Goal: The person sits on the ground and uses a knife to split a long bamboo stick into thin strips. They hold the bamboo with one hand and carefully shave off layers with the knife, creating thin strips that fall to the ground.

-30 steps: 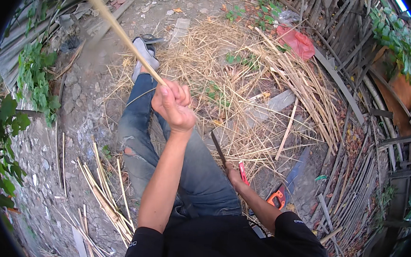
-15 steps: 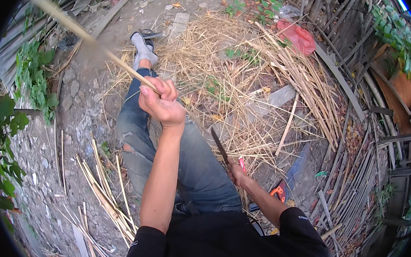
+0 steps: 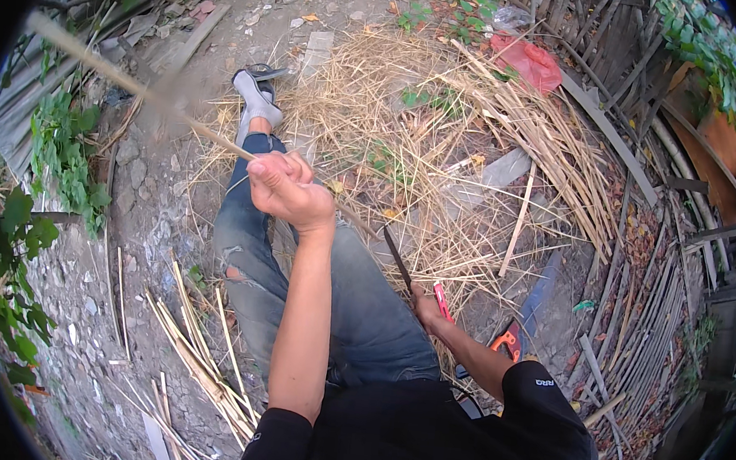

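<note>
My left hand is raised over my legs, closed around a long, thin bamboo strip. The strip slants up to the far left, where its end is blurred. Behind the hand, a thin part runs right toward the knife. My right hand is low by my right thigh, wrapped round a knife whose narrow dark blade points up and left. The knife's handle is hidden in the fist. A red object shows right beside that hand; whether it belongs to the knife I cannot tell.
A saw with an orange-and-black handle lies right of my forearm. Split strips lie at the left, and a larger bundle at the right. Straw-like shavings cover the ground ahead, near a red plastic bag.
The bamboo strip's far end has dropped, and more of the strip shows right of my left hand. That hand has shifted slightly. My right hand still grips the knife.
</note>
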